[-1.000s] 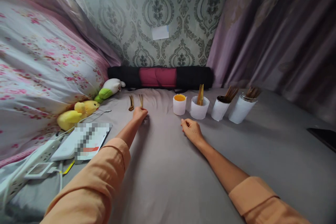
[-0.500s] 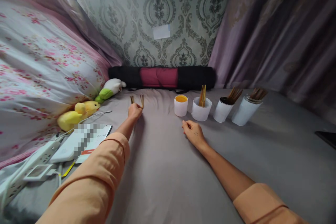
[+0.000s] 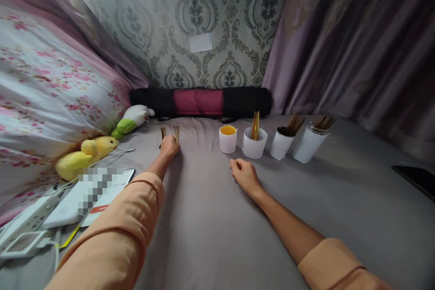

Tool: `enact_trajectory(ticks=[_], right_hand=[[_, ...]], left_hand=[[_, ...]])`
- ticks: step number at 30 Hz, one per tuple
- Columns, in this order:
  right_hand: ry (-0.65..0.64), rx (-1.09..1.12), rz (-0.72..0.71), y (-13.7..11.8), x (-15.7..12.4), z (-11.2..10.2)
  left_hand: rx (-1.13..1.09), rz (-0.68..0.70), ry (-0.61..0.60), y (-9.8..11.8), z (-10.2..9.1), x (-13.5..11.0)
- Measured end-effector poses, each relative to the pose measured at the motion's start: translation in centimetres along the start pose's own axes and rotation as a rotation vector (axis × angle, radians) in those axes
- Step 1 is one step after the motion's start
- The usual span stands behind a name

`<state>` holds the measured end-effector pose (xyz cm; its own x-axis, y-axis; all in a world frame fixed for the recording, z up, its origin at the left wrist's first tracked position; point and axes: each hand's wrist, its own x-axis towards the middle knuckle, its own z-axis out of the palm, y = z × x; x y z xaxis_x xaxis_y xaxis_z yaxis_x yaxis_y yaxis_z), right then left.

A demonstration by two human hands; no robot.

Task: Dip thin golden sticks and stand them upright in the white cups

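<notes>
Out on the grey sheet to the left, my left hand (image 3: 169, 146) is closed around thin brown sticks (image 3: 176, 132), whose ends rise above the fingers in two separate groups. My right hand (image 3: 245, 175) is curled closed low over the sheet, in front of the cups; whatever its fingers may pinch is hidden. Just beyond it stand a white-wrapped cup with a yellow inside (image 3: 227, 143) and a wider white cup (image 3: 254, 149) holding upright golden sticks (image 3: 255, 125). Right of these, a dark-mouthed white cup (image 3: 280, 146) and a white-wrapped jar (image 3: 308, 146) hold leaning brown sticks.
A black and dark red roll (image 3: 199, 102) lies along the patterned wall. Plush toys (image 3: 81, 156), a power strip (image 3: 34, 213), cables and a phone (image 3: 112, 199) line the left side. At the far right lies a dark flat device (image 3: 414, 180).
The whole view has shifted slightly, so most things appear further left. Both hands keep nearly the same pose and place beside the cups and sticks.
</notes>
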<state>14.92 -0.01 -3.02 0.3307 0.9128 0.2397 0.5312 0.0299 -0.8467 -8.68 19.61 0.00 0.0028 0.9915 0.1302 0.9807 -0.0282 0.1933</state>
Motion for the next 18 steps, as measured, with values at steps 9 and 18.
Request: enact_trajectory(ticks=[9, 18], right_hand=[[-0.005, 0.010, 0.019, 0.05, 0.01, 0.10], [-0.011, 0.026, 0.024, -0.05, -0.05, 0.12]], left_hand=[[0.032, -0.026, 0.023, 0.35, 0.20, -0.21], [0.057, 0.008, 0.021, 0.42, 0.24, -0.12]])
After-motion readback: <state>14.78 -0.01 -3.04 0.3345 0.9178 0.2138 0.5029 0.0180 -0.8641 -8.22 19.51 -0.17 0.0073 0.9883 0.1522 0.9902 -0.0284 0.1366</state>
